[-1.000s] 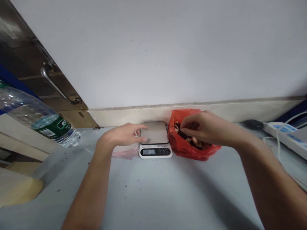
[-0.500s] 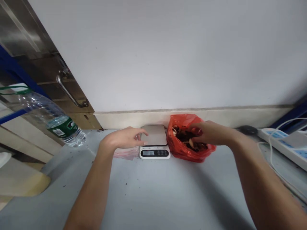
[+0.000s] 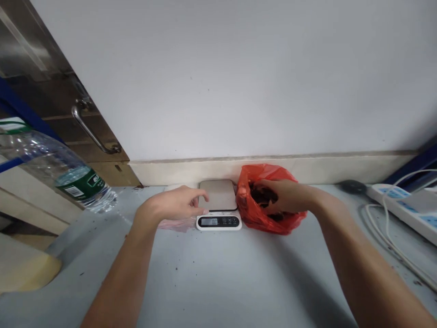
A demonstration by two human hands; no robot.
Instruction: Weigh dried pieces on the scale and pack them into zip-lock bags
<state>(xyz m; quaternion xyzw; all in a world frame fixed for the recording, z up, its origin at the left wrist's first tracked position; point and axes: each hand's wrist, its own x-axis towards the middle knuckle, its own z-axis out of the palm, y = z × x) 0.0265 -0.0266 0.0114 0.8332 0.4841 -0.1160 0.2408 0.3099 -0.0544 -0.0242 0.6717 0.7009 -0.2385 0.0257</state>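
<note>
A small digital kitchen scale (image 3: 218, 200) sits against the wall, its bare grey plate behind a white front panel with a lit display reading about 0.0. Thumb and fingers apart, my left hand (image 3: 177, 202) hovers at the plate's left edge and holds nothing. Below it lie thin pinkish plastic bags (image 3: 179, 224). Right of the scale stands an opened red plastic bag (image 3: 251, 217) with dark brown, dried-looking pieces (image 3: 262, 197) inside. My right hand (image 3: 287, 196) reaches into its mouth, thumb and fingers spread around the pieces; some fingertips are hidden.
On the left, a water bottle (image 3: 80, 182) with a green label hangs tilted by a strap. A pale container (image 3: 27, 269) stands at the left edge. To the right lie a white power strip (image 3: 406, 205), a white cable (image 3: 385, 237) and a dark rounded object (image 3: 353, 187).
My right hand has moved left and deeper into the red bag, over the dark pieces. My left hand stays by the scale. The whole view has shifted slightly.
</note>
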